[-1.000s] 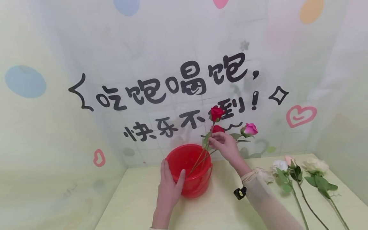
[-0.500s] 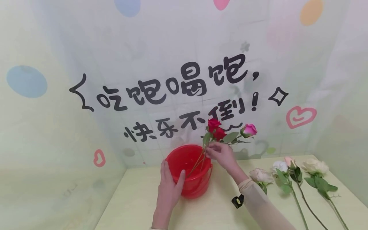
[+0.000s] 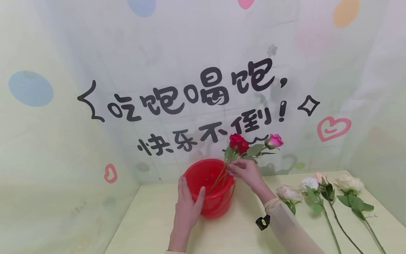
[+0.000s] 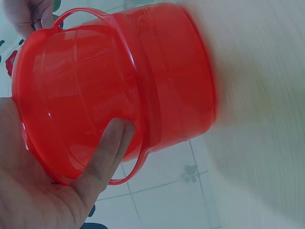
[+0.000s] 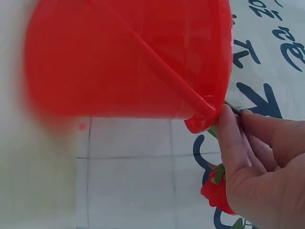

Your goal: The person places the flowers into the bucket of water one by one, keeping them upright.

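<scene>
A red plastic bucket (image 3: 219, 206) stands on the table, and my left hand (image 3: 187, 208) rests against its near left side, fingers straight along the outer wall and thumb at the rim. The left wrist view shows those fingers (image 4: 107, 152) flat on the bucket. At the bucket's right rim my right hand (image 3: 248, 174) pinches a thin rose stem (image 5: 232, 108). Two red roses (image 3: 238, 143) crowd together above that hand, their stems running down inside the bucket. A pink rose (image 3: 275, 140) leans out to the right; the hand hides its lower stem.
On the table's right side lie several loose roses: a pale pink one (image 3: 289, 193), a white one (image 3: 310, 183), a small peach one (image 3: 321, 177) and a cream one (image 3: 349, 183). A printed backdrop (image 3: 190, 46) rises right behind the table (image 3: 142, 225).
My right hand has lowered, bringing the upper red rose down beside the other red one. The left hand stays against the bucket.
</scene>
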Demonstrator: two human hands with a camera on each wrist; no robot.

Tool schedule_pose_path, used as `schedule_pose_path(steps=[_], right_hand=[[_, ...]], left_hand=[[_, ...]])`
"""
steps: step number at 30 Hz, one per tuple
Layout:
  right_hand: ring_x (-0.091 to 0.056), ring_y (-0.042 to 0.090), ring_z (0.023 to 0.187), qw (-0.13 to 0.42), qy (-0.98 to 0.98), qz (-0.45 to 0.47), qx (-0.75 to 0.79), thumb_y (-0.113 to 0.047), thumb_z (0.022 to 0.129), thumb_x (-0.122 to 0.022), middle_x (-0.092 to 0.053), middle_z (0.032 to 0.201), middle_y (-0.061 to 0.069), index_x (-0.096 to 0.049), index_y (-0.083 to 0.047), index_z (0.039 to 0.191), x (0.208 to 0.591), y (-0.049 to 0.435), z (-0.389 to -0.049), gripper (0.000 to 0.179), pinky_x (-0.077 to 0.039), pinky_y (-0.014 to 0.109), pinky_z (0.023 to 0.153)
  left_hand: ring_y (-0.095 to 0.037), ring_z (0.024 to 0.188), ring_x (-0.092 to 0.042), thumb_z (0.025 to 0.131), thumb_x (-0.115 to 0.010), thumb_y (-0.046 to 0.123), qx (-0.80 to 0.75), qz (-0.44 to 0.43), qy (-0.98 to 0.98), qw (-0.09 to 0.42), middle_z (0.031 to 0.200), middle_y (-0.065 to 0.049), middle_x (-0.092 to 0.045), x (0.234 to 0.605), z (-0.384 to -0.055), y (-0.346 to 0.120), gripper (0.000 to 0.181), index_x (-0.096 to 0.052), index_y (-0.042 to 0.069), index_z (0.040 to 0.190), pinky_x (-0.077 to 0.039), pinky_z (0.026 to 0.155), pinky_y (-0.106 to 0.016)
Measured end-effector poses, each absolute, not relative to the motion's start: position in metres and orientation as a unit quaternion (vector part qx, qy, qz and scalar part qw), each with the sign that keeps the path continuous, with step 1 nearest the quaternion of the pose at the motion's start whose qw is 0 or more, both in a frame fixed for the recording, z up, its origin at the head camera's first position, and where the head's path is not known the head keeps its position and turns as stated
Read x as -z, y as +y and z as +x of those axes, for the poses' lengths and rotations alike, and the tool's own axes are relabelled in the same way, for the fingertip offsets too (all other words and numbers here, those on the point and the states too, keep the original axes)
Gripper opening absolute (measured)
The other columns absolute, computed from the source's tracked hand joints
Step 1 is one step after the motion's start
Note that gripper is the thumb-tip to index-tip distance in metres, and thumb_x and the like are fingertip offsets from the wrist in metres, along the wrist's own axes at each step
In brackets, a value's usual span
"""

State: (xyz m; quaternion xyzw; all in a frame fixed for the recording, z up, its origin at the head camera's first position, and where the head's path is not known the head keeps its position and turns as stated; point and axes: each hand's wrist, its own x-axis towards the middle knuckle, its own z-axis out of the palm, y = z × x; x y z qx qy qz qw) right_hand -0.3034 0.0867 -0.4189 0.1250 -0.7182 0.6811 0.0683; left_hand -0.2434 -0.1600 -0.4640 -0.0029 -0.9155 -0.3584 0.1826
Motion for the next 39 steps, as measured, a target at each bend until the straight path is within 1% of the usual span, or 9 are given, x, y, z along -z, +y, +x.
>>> schedule_pose_path(steps=[7, 14, 18, 23, 27, 29, 31, 35, 39], right_hand=[[-0.079, 0.034, 0.095, 0.067, -0.726, 0.115, -0.674, -0.003, 0.101, -0.069, -0.076, 0.103, 0.026, -0.072, 0.014, 0.115, 0.414, 0.088, -0.299, 0.023, -0.064, 0.033, 0.082], [-0.078, 0.034, 0.1, 0.041, -0.716, 0.131, -0.684, -0.004, 0.103, -0.067, -0.075, 0.11, 0.03, -0.068, 0.017, 0.123, 0.414, 0.093, -0.298, 0.029, -0.062, 0.037, 0.088], [-0.077, 0.033, 0.103, 0.021, -0.716, 0.141, -0.683, -0.005, 0.105, -0.064, -0.074, 0.113, 0.03, -0.065, 0.017, 0.128, 0.415, 0.097, -0.299, 0.032, -0.062, 0.038, 0.09], [-0.076, 0.032, 0.106, 0.004, -0.72, 0.144, -0.679, -0.009, 0.106, -0.063, -0.074, 0.116, 0.027, -0.065, 0.014, 0.131, 0.417, 0.102, -0.301, 0.034, -0.061, 0.036, 0.091], [-0.076, 0.033, 0.107, -0.005, -0.707, 0.148, -0.692, -0.01, 0.107, -0.061, -0.073, 0.119, 0.029, -0.063, 0.014, 0.134, 0.42, 0.106, -0.299, 0.036, -0.06, 0.039, 0.094], [-0.075, 0.035, 0.108, -0.008, -0.697, 0.155, -0.7, -0.009, 0.108, -0.06, -0.071, 0.12, 0.031, -0.061, 0.016, 0.134, 0.421, 0.113, -0.295, 0.036, -0.059, 0.044, 0.096], [-0.075, 0.038, 0.109, -0.011, -0.696, 0.159, -0.7, -0.011, 0.108, -0.06, -0.071, 0.121, 0.032, -0.06, 0.016, 0.134, 0.422, 0.12, -0.289, 0.038, -0.059, 0.045, 0.095], [-0.077, 0.036, 0.101, -0.019, -0.71, 0.149, -0.688, -0.015, 0.108, -0.061, -0.073, 0.114, 0.029, -0.063, 0.014, 0.132, 0.425, 0.138, -0.272, 0.038, -0.063, 0.04, 0.088], [-0.078, 0.029, 0.092, -0.027, -0.724, 0.106, -0.681, -0.017, 0.109, -0.061, -0.074, 0.104, 0.019, -0.064, 0.013, 0.13, 0.435, 0.155, -0.259, 0.037, -0.065, 0.037, 0.083]], left_hand=[[-0.046, 0.136, -0.055, 0.101, -0.062, 0.057, 0.355, -0.008, -0.916, 0.186, 0.174, -0.013, -0.017, 0.465, -0.244, -0.16, 0.099, -0.012, 0.007, 0.169, -0.061, 0.089, -0.057], [-0.046, 0.137, -0.053, 0.101, -0.065, 0.054, 0.355, -0.007, -0.916, 0.186, 0.173, -0.013, -0.017, 0.465, -0.244, -0.16, 0.099, -0.012, 0.007, 0.169, -0.061, 0.089, -0.058], [-0.046, 0.137, -0.053, 0.1, -0.067, 0.052, 0.357, -0.004, -0.916, 0.184, 0.173, -0.013, -0.018, 0.465, -0.244, -0.16, 0.099, -0.012, 0.008, 0.17, -0.061, 0.088, -0.058], [-0.046, 0.136, -0.054, 0.101, -0.065, 0.053, 0.356, -0.005, -0.916, 0.186, 0.173, -0.013, -0.018, 0.466, -0.244, -0.16, 0.099, -0.012, 0.008, 0.17, -0.061, 0.088, -0.058], [-0.045, 0.138, -0.052, 0.1, -0.066, 0.054, 0.358, -0.006, -0.915, 0.186, 0.173, -0.012, -0.018, 0.467, -0.244, -0.161, 0.099, -0.012, 0.009, 0.17, -0.061, 0.089, -0.057], [-0.045, 0.139, -0.052, 0.1, -0.067, 0.053, 0.36, -0.009, -0.915, 0.185, 0.173, -0.012, -0.018, 0.467, -0.245, -0.159, 0.1, -0.012, 0.009, 0.17, -0.061, 0.089, -0.057], [-0.045, 0.138, -0.052, 0.1, -0.068, 0.052, 0.36, -0.01, -0.915, 0.183, 0.173, -0.012, -0.018, 0.466, -0.245, -0.158, 0.1, -0.011, 0.009, 0.17, -0.061, 0.089, -0.057], [-0.044, 0.139, -0.051, 0.098, -0.07, 0.049, 0.359, -0.008, -0.916, 0.181, 0.172, -0.013, -0.019, 0.465, -0.244, -0.158, 0.101, -0.011, 0.009, 0.17, -0.062, 0.088, -0.056], [-0.045, 0.139, -0.051, 0.098, -0.073, 0.045, 0.36, -0.006, -0.915, 0.18, 0.172, -0.014, -0.02, 0.464, -0.243, -0.158, 0.102, -0.01, 0.01, 0.17, -0.062, 0.088, -0.056]])
